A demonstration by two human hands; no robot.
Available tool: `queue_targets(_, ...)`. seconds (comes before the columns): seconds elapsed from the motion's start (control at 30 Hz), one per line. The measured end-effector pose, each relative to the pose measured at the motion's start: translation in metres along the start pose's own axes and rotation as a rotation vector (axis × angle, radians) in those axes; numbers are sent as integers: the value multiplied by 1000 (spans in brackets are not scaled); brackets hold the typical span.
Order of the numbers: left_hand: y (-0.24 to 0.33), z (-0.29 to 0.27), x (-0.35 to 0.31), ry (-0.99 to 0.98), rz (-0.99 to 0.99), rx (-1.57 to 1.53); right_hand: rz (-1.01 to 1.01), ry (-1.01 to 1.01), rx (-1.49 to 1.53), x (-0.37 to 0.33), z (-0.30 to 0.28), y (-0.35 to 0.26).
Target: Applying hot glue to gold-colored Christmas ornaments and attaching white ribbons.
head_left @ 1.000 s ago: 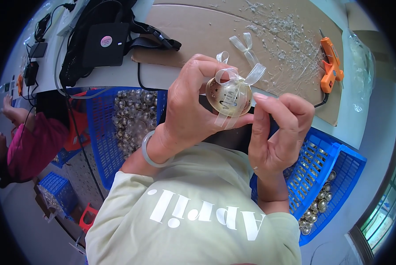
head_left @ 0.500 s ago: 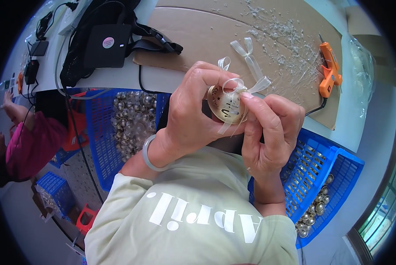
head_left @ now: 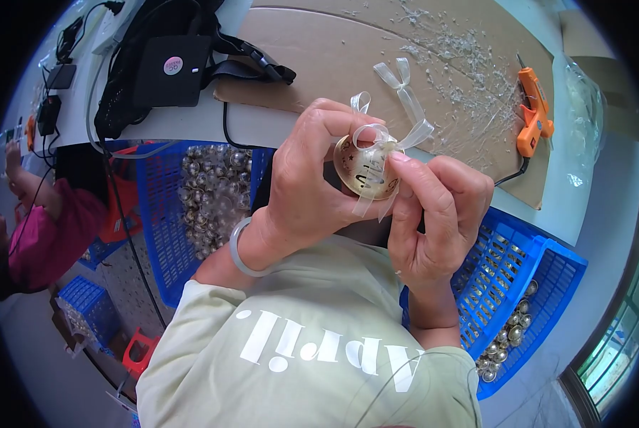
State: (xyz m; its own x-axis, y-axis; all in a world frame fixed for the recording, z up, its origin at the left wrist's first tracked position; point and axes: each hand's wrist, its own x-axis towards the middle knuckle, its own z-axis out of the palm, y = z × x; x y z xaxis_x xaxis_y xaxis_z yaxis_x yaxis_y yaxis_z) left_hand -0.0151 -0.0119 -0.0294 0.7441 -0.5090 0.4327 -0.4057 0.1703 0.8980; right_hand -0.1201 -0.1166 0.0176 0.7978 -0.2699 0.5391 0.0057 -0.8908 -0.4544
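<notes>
My left hand [head_left: 298, 178] is closed around a round gold ornament [head_left: 358, 171] with dark printed marks and stars, held between thumb and fingers. A sheer white ribbon bow [head_left: 371, 133] sits at its top, the tails hanging over its front. With index finger and thumb, my right hand [head_left: 440, 214] presses the bow's knot against the ornament; the other fingers are curled. Just beyond my hands, another white ribbon bow [head_left: 406, 89] lies on the cardboard.
An orange glue gun [head_left: 533, 118] lies on the cardboard [head_left: 312, 43] at right, near scattered glue strings [head_left: 462, 64]. At left are a black box [head_left: 173, 71] and strap. Blue crates [head_left: 159, 228] of ornaments flank me. Another person's magenta sleeve [head_left: 66, 232] shows far left.
The ornament has turned slightly in my left hand, and the bow's loops and tails have shifted. My right fingers stay on the knot.
</notes>
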Motion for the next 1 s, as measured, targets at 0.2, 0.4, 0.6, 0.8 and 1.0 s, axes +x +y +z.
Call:
queue_targets(0.2,0,-2,0,-22,42,91,-2,-14,2,3,2,3)
queue_targets(0.4,0,0,-1,-21,-2,40,226,11,331,2,5,-1)
queue_targets(0.6,-2,-1,-3,-20,-66,-54,213,7,295,2,6,1)
queue_targets(0.8,-2,-6,-6,-134,-57,37,74,-66,97,4,5,3)
queue_targets(1.0,2,-4,-5,-83,-205,-219,402,-11,538,7,-4,-3)
